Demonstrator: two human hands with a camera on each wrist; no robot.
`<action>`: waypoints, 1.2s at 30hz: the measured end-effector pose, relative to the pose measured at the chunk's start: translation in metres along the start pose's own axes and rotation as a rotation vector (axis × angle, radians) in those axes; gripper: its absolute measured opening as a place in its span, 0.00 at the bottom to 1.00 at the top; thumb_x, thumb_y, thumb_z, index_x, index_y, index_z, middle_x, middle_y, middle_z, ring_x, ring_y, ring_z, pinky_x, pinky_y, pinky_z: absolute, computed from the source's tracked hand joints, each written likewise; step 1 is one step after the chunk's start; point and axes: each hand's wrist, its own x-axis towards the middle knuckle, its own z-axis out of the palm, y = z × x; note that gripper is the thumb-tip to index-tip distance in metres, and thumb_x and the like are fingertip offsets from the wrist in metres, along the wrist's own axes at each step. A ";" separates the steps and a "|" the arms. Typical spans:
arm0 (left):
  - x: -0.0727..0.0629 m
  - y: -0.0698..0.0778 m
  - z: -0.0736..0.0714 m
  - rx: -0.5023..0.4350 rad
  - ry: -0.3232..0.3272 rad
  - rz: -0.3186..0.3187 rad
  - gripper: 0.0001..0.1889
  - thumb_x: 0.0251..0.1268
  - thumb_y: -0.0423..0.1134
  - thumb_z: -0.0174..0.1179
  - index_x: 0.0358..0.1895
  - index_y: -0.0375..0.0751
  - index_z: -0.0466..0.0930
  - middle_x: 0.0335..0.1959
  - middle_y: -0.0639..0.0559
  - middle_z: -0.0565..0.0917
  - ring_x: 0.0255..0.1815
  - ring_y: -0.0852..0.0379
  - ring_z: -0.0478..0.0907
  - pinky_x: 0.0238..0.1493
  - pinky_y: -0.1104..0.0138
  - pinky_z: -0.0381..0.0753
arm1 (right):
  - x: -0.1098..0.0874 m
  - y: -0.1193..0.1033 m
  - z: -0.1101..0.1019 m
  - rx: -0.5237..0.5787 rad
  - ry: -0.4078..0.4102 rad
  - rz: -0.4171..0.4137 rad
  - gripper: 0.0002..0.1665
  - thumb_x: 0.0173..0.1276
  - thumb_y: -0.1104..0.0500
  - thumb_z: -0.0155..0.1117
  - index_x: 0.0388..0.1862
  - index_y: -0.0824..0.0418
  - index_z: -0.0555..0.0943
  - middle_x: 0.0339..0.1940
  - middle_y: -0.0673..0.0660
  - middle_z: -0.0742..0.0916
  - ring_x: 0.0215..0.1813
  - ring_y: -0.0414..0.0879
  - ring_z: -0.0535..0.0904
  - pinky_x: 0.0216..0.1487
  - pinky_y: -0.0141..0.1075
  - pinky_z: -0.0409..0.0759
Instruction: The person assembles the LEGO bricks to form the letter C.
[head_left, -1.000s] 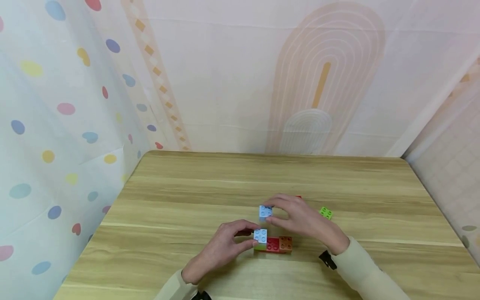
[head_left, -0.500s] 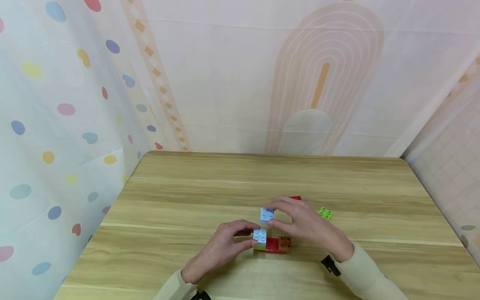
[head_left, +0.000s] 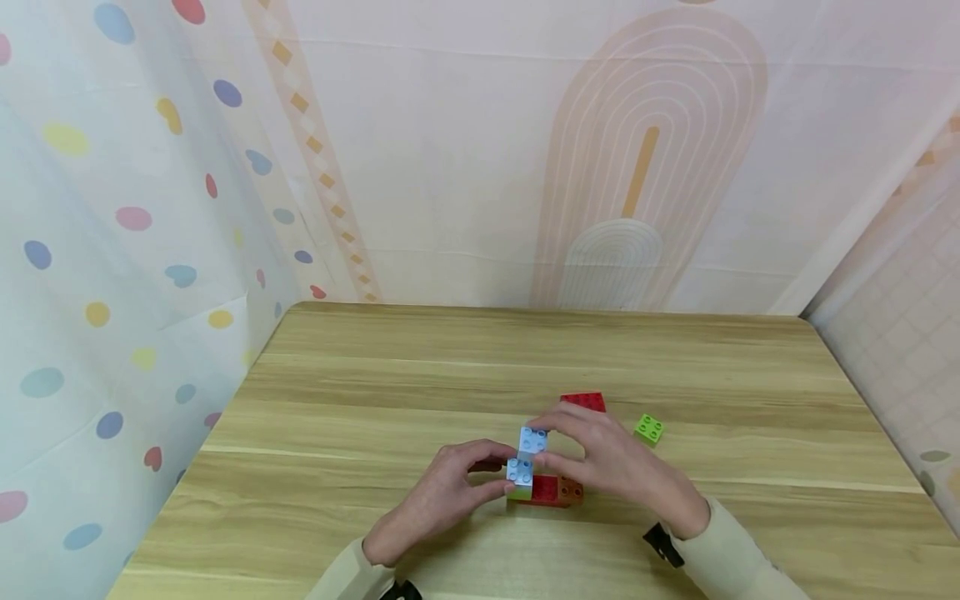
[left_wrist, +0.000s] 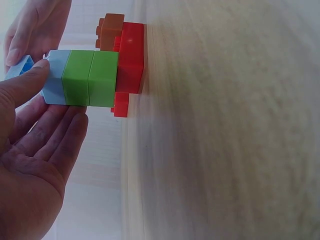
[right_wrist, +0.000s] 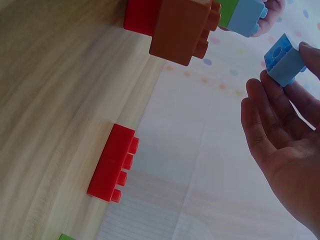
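My left hand (head_left: 453,483) pinches a light blue building brick (left_wrist: 56,77) between thumb and fingers. This brick tops a stack with two green bricks (left_wrist: 90,77) below it, standing on a red brick (left_wrist: 131,57). An orange-brown brick (right_wrist: 180,30) sits at the other end of the red base. Another light blue brick (right_wrist: 285,62) is pinched in my right hand (head_left: 600,454), its hollow underside showing in the right wrist view. From the head, that held brick overlaps the back of the stack's top brick; the right wrist view shows a gap between them.
Behind my right hand lies a long red brick (head_left: 583,402) with studs up. A loose green brick (head_left: 649,429) is to its right. All rest on a wood-grain table (head_left: 360,375), with a patterned curtain (head_left: 450,167) along its back edge.
My right hand has moved slightly nearer me with its light blue brick, closer to the stack's top. More of the long red brick now shows behind it. My left hand keeps its place.
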 end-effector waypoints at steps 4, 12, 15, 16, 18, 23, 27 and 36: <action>0.000 0.000 0.000 0.007 0.001 -0.002 0.15 0.70 0.37 0.69 0.57 0.41 0.84 0.53 0.53 0.88 0.54 0.55 0.85 0.59 0.61 0.84 | -0.002 0.000 0.002 0.016 -0.002 -0.005 0.20 0.71 0.56 0.73 0.60 0.59 0.83 0.54 0.52 0.86 0.46 0.48 0.84 0.45 0.41 0.89; 0.000 0.000 0.000 0.008 0.007 0.011 0.16 0.69 0.36 0.70 0.57 0.39 0.84 0.53 0.51 0.88 0.54 0.55 0.85 0.58 0.62 0.85 | -0.003 0.000 0.007 0.031 -0.004 -0.023 0.21 0.71 0.52 0.73 0.59 0.58 0.84 0.53 0.50 0.86 0.45 0.45 0.84 0.46 0.41 0.89; 0.000 -0.001 0.001 0.001 0.009 0.023 0.16 0.68 0.35 0.70 0.57 0.39 0.83 0.53 0.50 0.88 0.54 0.55 0.85 0.58 0.62 0.85 | -0.003 -0.001 0.009 0.038 -0.015 -0.023 0.21 0.72 0.51 0.72 0.60 0.56 0.83 0.54 0.48 0.86 0.46 0.41 0.83 0.47 0.41 0.89; 0.000 -0.001 0.001 -0.003 0.009 0.025 0.16 0.68 0.35 0.70 0.57 0.39 0.83 0.53 0.50 0.88 0.54 0.55 0.85 0.58 0.62 0.85 | -0.003 -0.001 0.010 0.040 -0.017 -0.025 0.21 0.72 0.51 0.72 0.60 0.56 0.83 0.54 0.47 0.86 0.47 0.40 0.83 0.48 0.41 0.89; 0.001 -0.001 0.001 -0.012 0.008 0.028 0.16 0.68 0.34 0.70 0.57 0.39 0.83 0.52 0.50 0.88 0.54 0.55 0.85 0.58 0.61 0.85 | -0.003 -0.002 0.012 0.041 -0.020 -0.025 0.21 0.72 0.51 0.72 0.59 0.56 0.82 0.53 0.46 0.86 0.49 0.37 0.82 0.49 0.42 0.88; 0.002 -0.002 0.001 -0.024 0.008 0.024 0.16 0.67 0.34 0.70 0.56 0.40 0.83 0.52 0.51 0.88 0.53 0.55 0.85 0.57 0.60 0.85 | -0.003 -0.003 0.015 0.066 -0.024 -0.010 0.20 0.72 0.52 0.72 0.58 0.56 0.82 0.51 0.45 0.86 0.49 0.36 0.82 0.49 0.42 0.88; 0.002 -0.002 0.001 -0.026 0.005 0.013 0.17 0.67 0.33 0.71 0.57 0.41 0.82 0.51 0.50 0.88 0.53 0.55 0.86 0.57 0.60 0.86 | -0.003 -0.003 0.017 0.072 -0.025 -0.023 0.20 0.70 0.53 0.73 0.57 0.56 0.82 0.50 0.45 0.86 0.51 0.37 0.82 0.49 0.42 0.88; 0.002 0.000 -0.001 -0.021 -0.008 0.000 0.18 0.67 0.32 0.71 0.58 0.39 0.81 0.52 0.49 0.88 0.53 0.53 0.86 0.56 0.61 0.86 | -0.003 -0.002 0.024 0.052 -0.008 -0.055 0.18 0.70 0.56 0.74 0.55 0.58 0.83 0.49 0.49 0.87 0.50 0.39 0.84 0.47 0.40 0.88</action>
